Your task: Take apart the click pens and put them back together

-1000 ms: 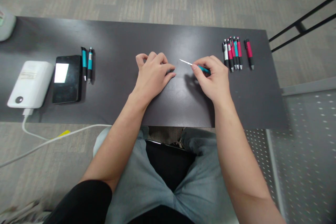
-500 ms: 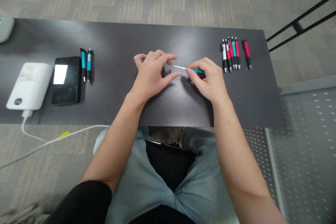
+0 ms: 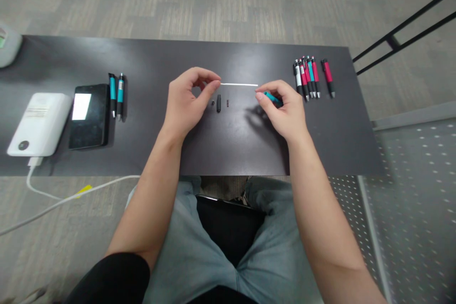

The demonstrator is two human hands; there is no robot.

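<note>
My left hand (image 3: 188, 99) pinches one end of a thin white pen refill (image 3: 239, 85), which lies level above the table and points right. The refill's other end is by the fingertips of my right hand (image 3: 283, 109), outside the pen barrel as far as I can see. That right hand is closed around a teal pen barrel (image 3: 272, 98), partly hidden by the fingers. On the table between the hands lie a black pen grip section (image 3: 218, 103), a small spring (image 3: 228, 103) and a tiny dark part (image 3: 213, 102).
Two teal pens (image 3: 116, 96) lie at left beside a black phone (image 3: 89, 116) and a white power bank (image 3: 39, 124) with a cable (image 3: 71, 197). Several pens (image 3: 307, 78) are grouped at right, a red pen (image 3: 328, 78) beside them. The dark table (image 3: 235, 152) has a near edge above my lap.
My left hand has closed on the refill and moved left, drawing it out of the teal barrel. The grip section and small parts beneath that hand now show.
</note>
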